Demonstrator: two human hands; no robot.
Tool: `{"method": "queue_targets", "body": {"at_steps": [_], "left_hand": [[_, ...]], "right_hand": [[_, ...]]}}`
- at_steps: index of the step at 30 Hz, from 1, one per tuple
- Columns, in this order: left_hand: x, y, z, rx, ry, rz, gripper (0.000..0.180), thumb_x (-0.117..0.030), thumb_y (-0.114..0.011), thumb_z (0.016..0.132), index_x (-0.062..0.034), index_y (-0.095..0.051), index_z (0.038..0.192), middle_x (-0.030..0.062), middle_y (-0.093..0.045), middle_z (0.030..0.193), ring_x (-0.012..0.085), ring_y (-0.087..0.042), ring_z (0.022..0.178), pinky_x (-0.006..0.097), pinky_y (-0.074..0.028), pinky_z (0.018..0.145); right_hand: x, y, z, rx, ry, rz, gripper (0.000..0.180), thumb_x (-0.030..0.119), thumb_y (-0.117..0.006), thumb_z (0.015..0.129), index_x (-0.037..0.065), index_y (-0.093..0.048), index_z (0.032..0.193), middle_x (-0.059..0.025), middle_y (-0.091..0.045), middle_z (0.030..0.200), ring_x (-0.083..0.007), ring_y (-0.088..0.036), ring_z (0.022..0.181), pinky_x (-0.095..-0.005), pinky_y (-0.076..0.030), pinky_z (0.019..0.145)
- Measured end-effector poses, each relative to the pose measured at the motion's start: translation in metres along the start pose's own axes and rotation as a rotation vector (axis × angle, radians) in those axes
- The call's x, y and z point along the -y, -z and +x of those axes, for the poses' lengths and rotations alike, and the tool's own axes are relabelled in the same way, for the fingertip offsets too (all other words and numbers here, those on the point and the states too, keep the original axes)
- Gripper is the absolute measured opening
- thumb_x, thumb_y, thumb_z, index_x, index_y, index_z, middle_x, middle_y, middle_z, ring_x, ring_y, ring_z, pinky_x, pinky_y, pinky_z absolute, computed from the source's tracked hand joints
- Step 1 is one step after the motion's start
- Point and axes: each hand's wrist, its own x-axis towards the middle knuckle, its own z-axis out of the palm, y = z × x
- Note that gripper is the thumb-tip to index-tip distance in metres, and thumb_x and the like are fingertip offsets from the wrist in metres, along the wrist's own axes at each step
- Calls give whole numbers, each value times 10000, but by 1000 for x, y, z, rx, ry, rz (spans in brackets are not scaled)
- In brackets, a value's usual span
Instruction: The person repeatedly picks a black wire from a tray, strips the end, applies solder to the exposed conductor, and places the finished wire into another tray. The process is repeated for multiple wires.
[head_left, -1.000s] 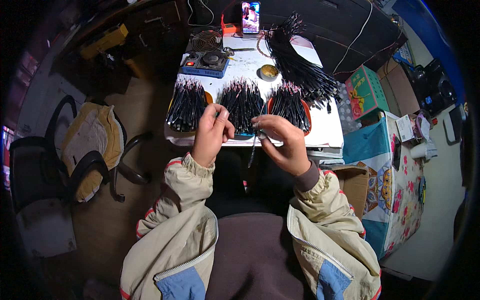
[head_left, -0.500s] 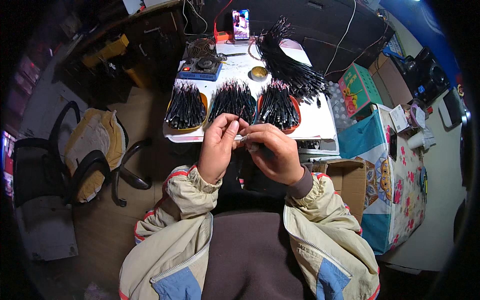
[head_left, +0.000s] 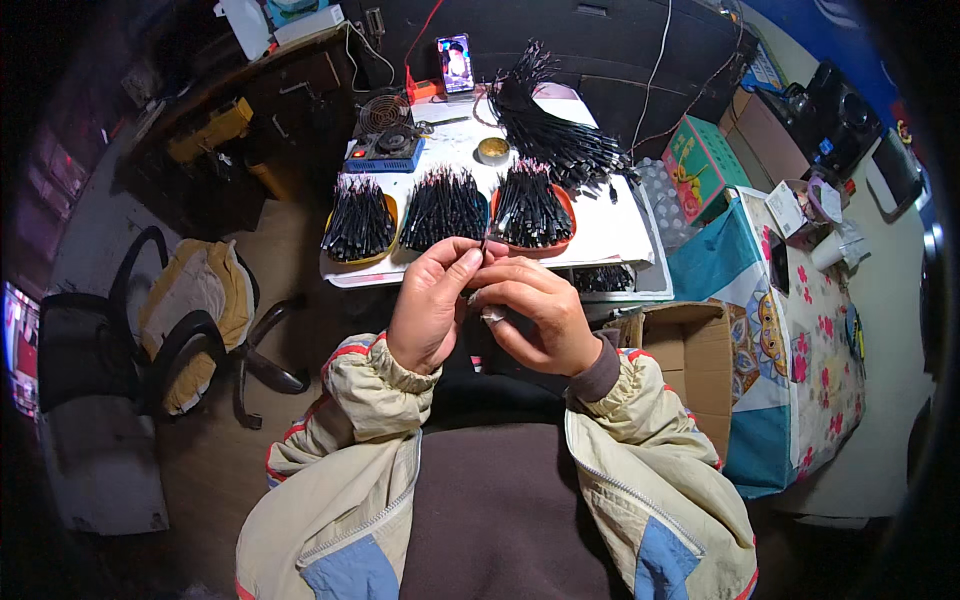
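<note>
My left hand (head_left: 432,305) pinches a short, thin black cable (head_left: 485,243) between thumb and forefinger, its tip pointing up. Close against it, my right hand (head_left: 545,312) is closed with curled fingers around the cable's lower part, most of which is hidden. Something whitish (head_left: 493,313) is wrapped on or tucked by a finger of my right hand. Just beyond my fingers stand three trays of short black cables with bared reddish ends: a yellow tray (head_left: 390,212), a bluish tray whose cables (head_left: 447,208) nearly cover it, and an orange-red tray (head_left: 570,215).
On the white table (head_left: 615,235) are a long bundle of black cables (head_left: 560,130), a small round tin (head_left: 492,151), a blue device with a fan (head_left: 388,150) and a propped phone (head_left: 455,64). An open cardboard box (head_left: 690,350) stands right; a chair (head_left: 185,310) stands left.
The view has shifted slightly, so the table sits a little further left and up. My hands stay together at the cable; the right fingers have curled and shifted a little.
</note>
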Motion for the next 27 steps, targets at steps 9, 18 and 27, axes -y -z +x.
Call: {"method": "queue_targets", "body": {"at_steps": [9,18,27], "left_hand": [[10,-9,-7,-26,14,131,124,-191,-468,1025,-76,-504,995,-1,-537,775,42,-426,587,170,-309,494],[18,-8,-8,17,-133,346,141,-164,-456,1031,-41,-515,1065,27,-629,798,41,-497,632,200,-395,557],[24,-5,-10,-22,-145,327,129,-130,-511,1008,-28,-546,1079,59,-656,810,19,-471,580,152,-327,501]], "right_hand": [[-12,10,-7,-236,-532,525,168,12,-607,916,-34,-618,1077,-63,-684,953,-88,-645,881,-234,-526,781],[-18,0,-3,-289,-481,515,73,18,-614,929,-21,-579,979,-37,-663,871,-75,-627,789,-215,-510,703],[-16,-7,-5,-372,-526,575,75,14,-619,923,-11,-586,986,-13,-643,880,-44,-591,777,-180,-477,683]]}}
